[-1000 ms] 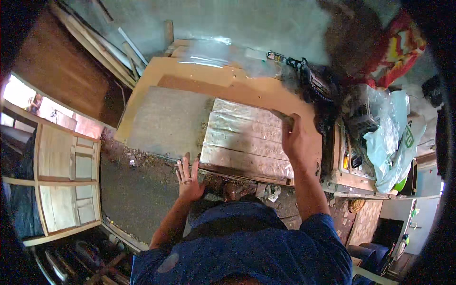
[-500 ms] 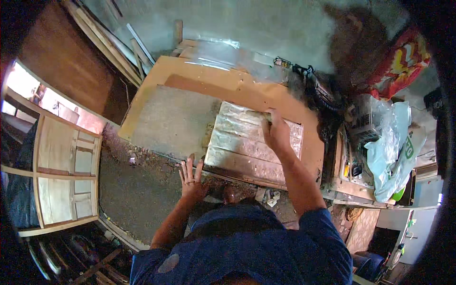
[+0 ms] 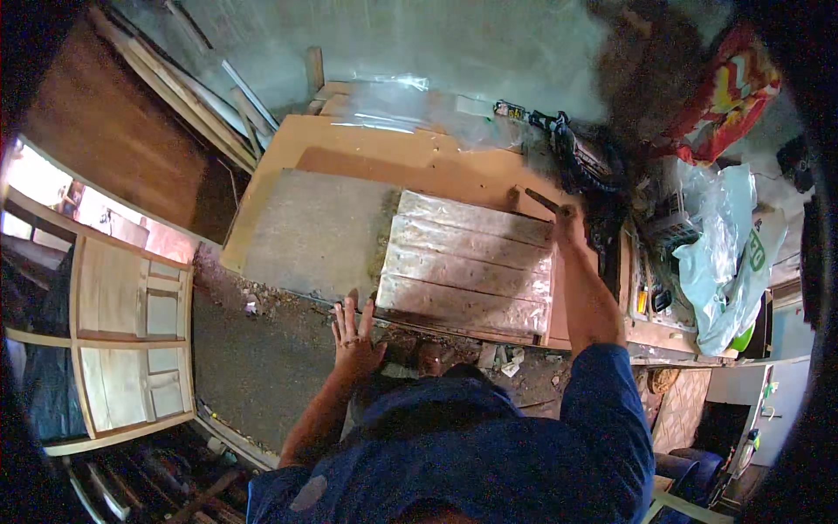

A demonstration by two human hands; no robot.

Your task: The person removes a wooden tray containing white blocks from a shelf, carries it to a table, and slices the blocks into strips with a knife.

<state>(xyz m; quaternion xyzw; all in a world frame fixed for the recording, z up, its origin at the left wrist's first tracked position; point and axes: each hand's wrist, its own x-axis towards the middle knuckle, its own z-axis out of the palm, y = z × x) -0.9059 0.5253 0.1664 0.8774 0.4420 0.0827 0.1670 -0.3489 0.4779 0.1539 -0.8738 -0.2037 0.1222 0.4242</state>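
Observation:
On the work table lies a pale panel (image 3: 467, 262), silvery-white, worn and crossed by several straight dark lines. My right hand (image 3: 572, 225) is closed around a dark narrow tool (image 3: 543, 200), past the panel's far right corner. The tool points up and left over the tan board, and its exact kind is unclear. My left hand (image 3: 353, 332) is open with its fingers spread, at the table's front edge near the panel's lower left corner. It holds nothing, and its fingertips touch or hover just by the edge. A grey flat sheet (image 3: 314, 227) lies left of the panel.
A large tan board (image 3: 349, 140) lies beneath the sheet and panel. Clear plastic (image 3: 384, 100) and dark clutter (image 3: 589, 162) lie along the wall. Plastic bags (image 3: 720, 253) hang at right. A wooden framed door panel (image 3: 113, 306) stands left; debris (image 3: 506, 358) lies below the table edge.
My right hand has moved right, from above the panel to beyond its right edge, and the dark tool now shows plainly. My left hand stays nearly in place, fingers spread.

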